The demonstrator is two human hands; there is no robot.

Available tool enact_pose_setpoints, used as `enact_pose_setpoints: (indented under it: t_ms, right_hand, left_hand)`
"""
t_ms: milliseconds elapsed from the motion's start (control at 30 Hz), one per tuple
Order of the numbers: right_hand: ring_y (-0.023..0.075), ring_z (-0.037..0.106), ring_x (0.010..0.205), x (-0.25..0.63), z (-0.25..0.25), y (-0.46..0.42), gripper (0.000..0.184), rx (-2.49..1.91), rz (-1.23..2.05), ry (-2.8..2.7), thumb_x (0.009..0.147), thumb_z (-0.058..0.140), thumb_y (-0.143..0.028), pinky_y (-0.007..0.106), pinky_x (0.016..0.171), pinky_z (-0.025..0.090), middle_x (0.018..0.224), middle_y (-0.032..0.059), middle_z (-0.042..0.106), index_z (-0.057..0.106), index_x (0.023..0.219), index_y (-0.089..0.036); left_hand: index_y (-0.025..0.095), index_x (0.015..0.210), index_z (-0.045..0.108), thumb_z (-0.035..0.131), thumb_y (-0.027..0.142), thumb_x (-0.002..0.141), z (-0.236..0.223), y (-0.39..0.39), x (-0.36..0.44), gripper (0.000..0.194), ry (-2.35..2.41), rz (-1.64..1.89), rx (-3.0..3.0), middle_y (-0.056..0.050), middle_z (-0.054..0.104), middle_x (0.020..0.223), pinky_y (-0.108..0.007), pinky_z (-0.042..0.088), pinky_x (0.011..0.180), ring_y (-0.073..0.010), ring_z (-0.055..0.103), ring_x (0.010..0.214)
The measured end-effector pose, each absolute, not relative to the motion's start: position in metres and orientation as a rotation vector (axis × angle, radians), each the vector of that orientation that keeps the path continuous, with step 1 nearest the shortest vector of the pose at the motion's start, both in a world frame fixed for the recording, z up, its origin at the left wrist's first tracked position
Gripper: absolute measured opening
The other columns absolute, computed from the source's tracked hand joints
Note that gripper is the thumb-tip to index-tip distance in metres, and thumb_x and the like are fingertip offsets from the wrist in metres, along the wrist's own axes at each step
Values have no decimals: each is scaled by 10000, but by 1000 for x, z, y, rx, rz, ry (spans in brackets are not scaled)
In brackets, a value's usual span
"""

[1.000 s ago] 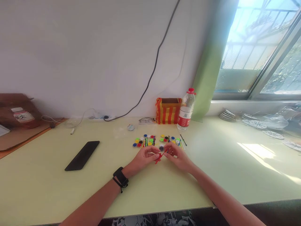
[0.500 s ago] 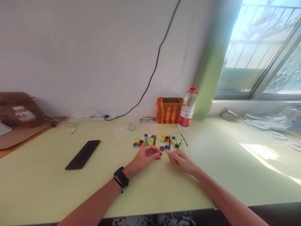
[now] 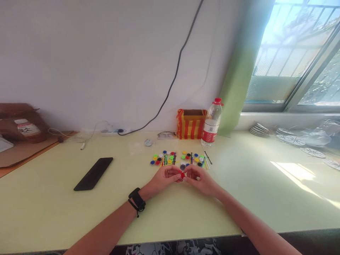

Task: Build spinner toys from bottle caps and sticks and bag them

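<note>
Between my two hands is a small red plastic piece [image 3: 182, 174], too small to make out in detail. My left hand [image 3: 168, 177] pinches it from the left, with a black watch [image 3: 137, 199] on that wrist. From the right, the fingertips of my right hand [image 3: 199, 179] close on the same piece. Just beyond the fingers lie small round coloured caps [image 3: 157, 163] and thin coloured sticks [image 3: 166, 160] in two clusters. A grey-topped round piece [image 3: 182, 166] sits right behind my fingertips.
A black phone-like slab [image 3: 93, 174] lies to the left. At the back stand a striped red-and-yellow box [image 3: 191, 124] and a clear water bottle [image 3: 211, 124]. Glasses [image 3: 166, 134] rest by the wall. White patterned discs [image 3: 313, 152] lie at right.
My right hand has moved left from beside the caps and now meets my left hand at the red piece. My left hand has stayed nearly in place.
</note>
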State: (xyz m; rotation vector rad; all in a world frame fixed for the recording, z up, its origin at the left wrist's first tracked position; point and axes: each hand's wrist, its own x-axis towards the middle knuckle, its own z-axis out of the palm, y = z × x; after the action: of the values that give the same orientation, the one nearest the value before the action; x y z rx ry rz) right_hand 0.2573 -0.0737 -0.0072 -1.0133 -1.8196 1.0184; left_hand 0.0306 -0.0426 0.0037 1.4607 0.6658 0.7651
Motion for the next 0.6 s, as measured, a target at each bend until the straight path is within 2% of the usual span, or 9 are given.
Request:
enact_pose_setpoints:
  t_ms: [200,333,467,600]
  right_hand:
    - [136,468,638,258,-7,-75,141,-1092,896,-1876,910,682,-361,266,570,386,765,0,596,680,943,-224]
    - [133,491,643,257,-9,-76,90,-1069,872,-1962,896,678,-293,258,569,383,776,4,610,681,852,-214]
    - [134,518,645,255,-10,-79,48,-1048,850,-2047,871,689,-257,251,568,391,773,5,609,697,853,-212]
    - [158,552,685,261,-10,-74,88,-1082,662,-2038,906,615,-238,269,606,426,788,23,644,683,852,-220]
  left_hand:
    - [172,1080,722,786,394,865,10,-48,31,315,666,684,1560,-119,778,1085,-449,553,1008,-275,735,1063]
    - [192,1042,751,784,415,851,13,-53,32,295,720,691,1862,-99,765,1095,-403,558,963,-251,718,1018]
    - [223,982,753,787,418,839,12,-54,30,245,806,738,2122,-61,747,1008,-356,552,877,-228,679,956]
    - [225,897,743,751,355,868,9,-53,27,133,806,701,2212,-55,727,969,-335,541,862,-225,657,970]
